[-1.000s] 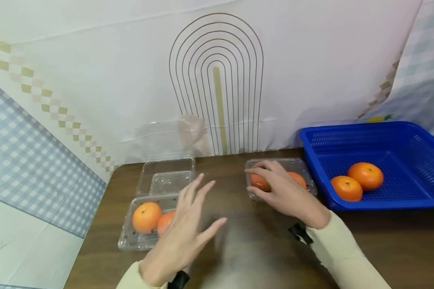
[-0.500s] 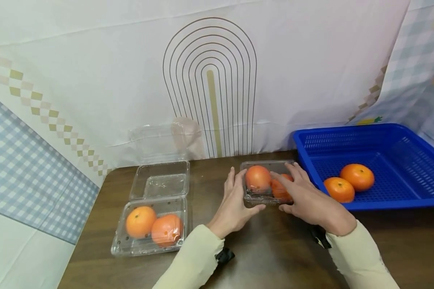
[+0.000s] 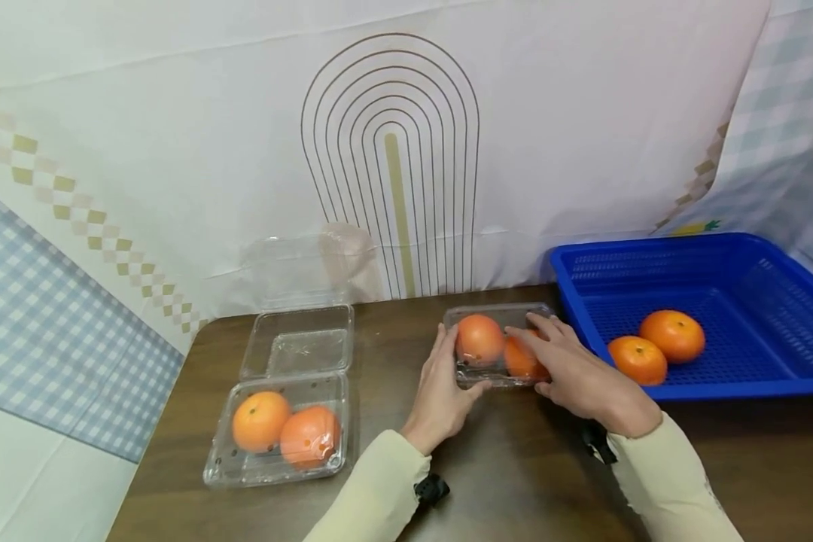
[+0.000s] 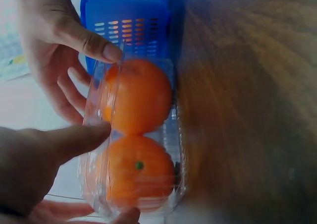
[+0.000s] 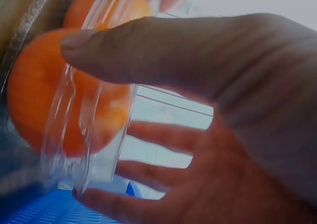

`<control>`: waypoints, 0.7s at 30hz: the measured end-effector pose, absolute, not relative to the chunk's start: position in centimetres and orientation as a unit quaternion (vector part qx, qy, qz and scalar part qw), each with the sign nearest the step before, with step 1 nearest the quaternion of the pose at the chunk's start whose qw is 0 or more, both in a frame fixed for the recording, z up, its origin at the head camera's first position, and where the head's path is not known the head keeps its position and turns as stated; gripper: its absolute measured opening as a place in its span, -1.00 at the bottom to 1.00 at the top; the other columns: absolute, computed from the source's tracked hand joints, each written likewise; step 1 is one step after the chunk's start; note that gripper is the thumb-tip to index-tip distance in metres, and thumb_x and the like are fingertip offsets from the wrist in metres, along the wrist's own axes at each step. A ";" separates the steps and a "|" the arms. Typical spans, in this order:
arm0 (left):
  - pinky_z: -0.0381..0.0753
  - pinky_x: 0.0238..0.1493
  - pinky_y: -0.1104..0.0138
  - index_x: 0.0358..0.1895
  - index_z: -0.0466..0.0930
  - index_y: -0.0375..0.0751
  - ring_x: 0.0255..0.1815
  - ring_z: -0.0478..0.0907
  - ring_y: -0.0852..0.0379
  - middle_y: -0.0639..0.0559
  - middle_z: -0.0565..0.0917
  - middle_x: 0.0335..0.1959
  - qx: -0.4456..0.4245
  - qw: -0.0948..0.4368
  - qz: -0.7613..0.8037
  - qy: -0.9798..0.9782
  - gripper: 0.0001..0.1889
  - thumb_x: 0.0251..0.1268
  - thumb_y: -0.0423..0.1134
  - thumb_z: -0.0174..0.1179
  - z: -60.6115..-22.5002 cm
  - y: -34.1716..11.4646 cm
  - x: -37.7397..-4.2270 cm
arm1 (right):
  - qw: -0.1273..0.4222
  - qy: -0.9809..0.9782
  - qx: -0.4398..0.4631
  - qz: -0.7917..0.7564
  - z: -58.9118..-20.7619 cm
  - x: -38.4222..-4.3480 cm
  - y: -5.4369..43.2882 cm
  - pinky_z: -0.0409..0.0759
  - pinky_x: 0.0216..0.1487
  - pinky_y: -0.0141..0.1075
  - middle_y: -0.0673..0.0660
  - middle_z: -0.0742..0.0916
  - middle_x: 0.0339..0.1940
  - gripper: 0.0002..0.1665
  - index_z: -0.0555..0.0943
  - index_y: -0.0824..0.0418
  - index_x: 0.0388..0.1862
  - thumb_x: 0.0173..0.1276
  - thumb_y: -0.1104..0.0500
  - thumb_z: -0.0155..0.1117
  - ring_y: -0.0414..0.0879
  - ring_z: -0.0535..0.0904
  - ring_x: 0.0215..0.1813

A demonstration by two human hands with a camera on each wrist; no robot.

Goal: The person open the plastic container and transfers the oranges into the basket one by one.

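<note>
A clear plastic clamshell box [image 3: 497,308] lies on the table with its lid down, two oranges [image 3: 479,340] inside. My left hand [image 3: 440,403] grips its left end, thumb along the front edge and fingers around the far side. At the other end my right hand [image 3: 586,380] holds the box, thumb at the front and fingers spread over the lid. In the left wrist view, both thumbs press near the lid seam [image 4: 115,92]. The right wrist view has the thumb [image 5: 81,45] on the rim, in front of an orange [image 5: 39,92].
A second clamshell [image 3: 298,342] stands at the left with its lid raised and two oranges [image 3: 260,421] in it. To the right, a blue plastic basket [image 3: 752,301] holds two more oranges [image 3: 672,336]. A patterned cloth [image 3: 176,150] hangs behind the wooden table [image 3: 501,482].
My left hand has moved right from beside the open clamshell to the closed one. My right hand has shifted to that box's right end. Over the last half second both hands hardly moved.
</note>
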State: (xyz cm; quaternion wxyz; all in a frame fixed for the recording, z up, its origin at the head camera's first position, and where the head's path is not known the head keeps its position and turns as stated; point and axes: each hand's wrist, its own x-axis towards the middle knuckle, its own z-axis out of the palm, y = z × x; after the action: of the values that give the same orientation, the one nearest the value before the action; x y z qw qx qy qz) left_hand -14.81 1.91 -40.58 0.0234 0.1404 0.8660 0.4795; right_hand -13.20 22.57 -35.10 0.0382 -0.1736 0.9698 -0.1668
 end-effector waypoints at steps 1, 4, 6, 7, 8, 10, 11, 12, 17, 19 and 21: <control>0.34 0.60 -0.09 0.61 0.08 -0.22 0.64 0.11 -0.19 -0.24 0.01 0.67 0.135 0.013 0.481 0.866 -0.02 0.19 -0.24 0.50 -40.7 1.8 -14.7 | 0.034 0.969 -0.179 -0.167 -35.1 -13.2 22.6 0.51 0.28 0.44 0.44 0.26 0.58 -0.07 0.34 0.18 0.54 0.21 0.40 0.50 0.48 0.10 0.55; 0.33 0.60 -0.08 0.58 0.12 -0.30 0.64 0.14 -0.18 -0.26 0.09 0.65 0.120 -0.010 0.486 0.865 -0.04 0.17 -0.26 0.51 -40.9 1.4 -14.3 | 0.029 0.967 -0.183 -0.177 -35.0 -13.3 22.6 0.58 0.25 0.39 0.45 0.24 0.57 -0.07 0.38 0.18 0.51 0.17 0.42 0.52 0.45 0.13 0.53; 0.35 0.59 -0.08 0.57 0.14 -0.35 0.62 0.18 -0.20 -0.29 0.13 0.63 0.118 -0.028 0.485 0.866 -0.06 0.18 -0.26 0.50 -41.1 1.1 -14.0 | 0.027 0.966 -0.177 -0.184 -35.0 -13.3 22.7 0.57 0.26 0.38 0.47 0.22 0.57 -0.09 0.40 0.18 0.50 0.16 0.41 0.53 0.44 0.14 0.52; 0.36 0.59 -0.06 0.56 0.15 -0.38 0.61 0.19 -0.20 -0.30 0.14 0.62 0.117 -0.036 0.485 0.866 -0.07 0.19 -0.25 0.49 -41.2 0.8 -13.9 | 0.026 0.966 -0.176 -0.189 -34.9 -13.4 22.5 0.55 0.27 0.40 0.48 0.21 0.57 -0.09 0.42 0.17 0.49 0.15 0.40 0.54 0.44 0.13 0.52; 0.36 0.59 -0.04 0.55 0.16 -0.40 0.60 0.21 -0.20 -0.32 0.16 0.61 0.117 -0.047 0.483 0.867 -0.09 0.20 -0.25 0.48 -41.3 0.5 -13.7 | 0.027 0.965 -0.173 -0.194 -34.9 -13.6 22.4 0.53 0.29 0.41 0.49 0.19 0.57 -0.09 0.43 0.16 0.48 0.15 0.39 0.55 0.45 0.12 0.52; 0.39 0.56 0.00 0.53 0.19 -0.44 0.57 0.26 -0.21 -0.36 0.19 0.58 0.116 -0.070 0.475 0.869 -0.12 0.21 -0.24 0.46 -41.6 0.1 -13.5 | 0.033 0.964 -0.168 -0.203 -34.9 -13.9 22.3 0.49 0.30 0.45 0.51 0.17 0.57 -0.10 0.44 0.14 0.48 0.15 0.35 0.57 0.46 0.11 0.52; 0.42 0.54 0.01 0.51 0.21 -0.46 0.55 0.28 -0.21 -0.39 0.21 0.56 0.117 -0.084 0.471 0.871 -0.13 0.20 -0.24 0.46 -41.8 -0.1 -13.3 | 0.037 0.963 -0.167 -0.206 -34.9 -14.0 22.2 0.47 0.30 0.47 0.53 0.18 0.57 -0.11 0.45 0.12 0.47 0.14 0.32 0.58 0.48 0.12 0.52; 0.44 0.53 0.02 0.50 0.24 -0.47 0.53 0.30 -0.21 -0.40 0.23 0.54 0.116 -0.096 0.467 0.872 -0.14 0.19 -0.24 0.46 -41.9 -0.2 -13.2 | 0.042 0.963 -0.165 -0.209 -34.9 -14.2 22.1 0.48 0.30 0.47 0.53 0.18 0.57 -0.10 0.45 0.10 0.48 0.14 0.31 0.58 0.49 0.12 0.52; 0.58 0.41 0.01 0.39 0.38 -0.53 0.40 0.47 -0.25 -0.49 0.41 0.40 0.101 -0.158 0.430 0.883 -0.20 0.10 -0.26 0.49 -42.1 -0.3 -12.8 | 0.057 0.963 -0.167 -0.205 -34.6 -14.8 21.6 0.63 0.20 0.35 0.50 0.38 0.47 -0.08 0.45 0.04 0.48 0.13 0.26 0.60 0.42 0.35 0.38; 0.62 0.37 0.01 0.37 0.41 -0.54 0.36 0.51 -0.27 -0.51 0.46 0.35 0.098 -0.173 0.412 0.889 -0.22 0.09 -0.25 0.48 -42.1 -0.2 -12.6 | 0.064 0.963 -0.167 -0.202 -34.4 -15.0 21.5 0.67 0.16 0.30 0.48 0.43 0.44 -0.08 0.45 0.04 0.48 0.12 0.28 0.59 0.39 0.40 0.34; 0.66 0.32 0.03 0.35 0.42 -0.56 0.31 0.56 -0.28 -0.52 0.50 0.31 0.099 -0.188 0.395 0.894 -0.23 0.07 -0.23 0.48 -42.1 -0.1 -12.4 | 0.071 0.962 -0.166 -0.204 -34.3 -15.0 21.4 0.67 0.16 0.29 0.48 0.42 0.45 -0.08 0.46 0.03 0.47 0.10 0.30 0.57 0.39 0.40 0.36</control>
State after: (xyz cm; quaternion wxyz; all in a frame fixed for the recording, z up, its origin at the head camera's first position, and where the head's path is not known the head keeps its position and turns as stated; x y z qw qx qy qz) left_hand -12.41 -0.14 -42.08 -0.1876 0.0985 0.8937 0.3954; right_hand -15.01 21.42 -34.25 0.0713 -0.1658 0.9622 -0.2040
